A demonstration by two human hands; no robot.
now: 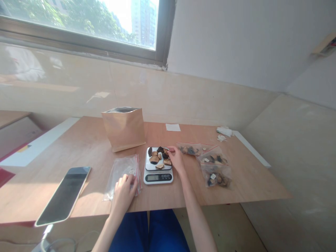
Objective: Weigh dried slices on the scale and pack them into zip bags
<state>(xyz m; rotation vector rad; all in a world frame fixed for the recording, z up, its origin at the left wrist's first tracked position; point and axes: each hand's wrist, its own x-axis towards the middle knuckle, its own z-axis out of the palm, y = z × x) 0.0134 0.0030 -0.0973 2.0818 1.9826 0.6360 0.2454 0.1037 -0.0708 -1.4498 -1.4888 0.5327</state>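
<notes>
Dried dark slices (159, 158) lie heaped on a digital kitchen scale (158, 177) near the desk's (86, 147) front edge; the right hand (177, 160) pinches one between its fingertips, while the left hand (123, 194) rests, fingers together, on a clear zip bag (122, 175).

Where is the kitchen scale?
In the head view, the kitchen scale sits between the person's left hand and right hand, right of the kraft paper bag.

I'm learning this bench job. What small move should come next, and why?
Probably the right hand should pick up a few dark dried slices from the digital scale and bring them to the flat clear zip bag under the left hand. That hand is at the pile, and the filled zip bags nearby hold similar slices.
</notes>
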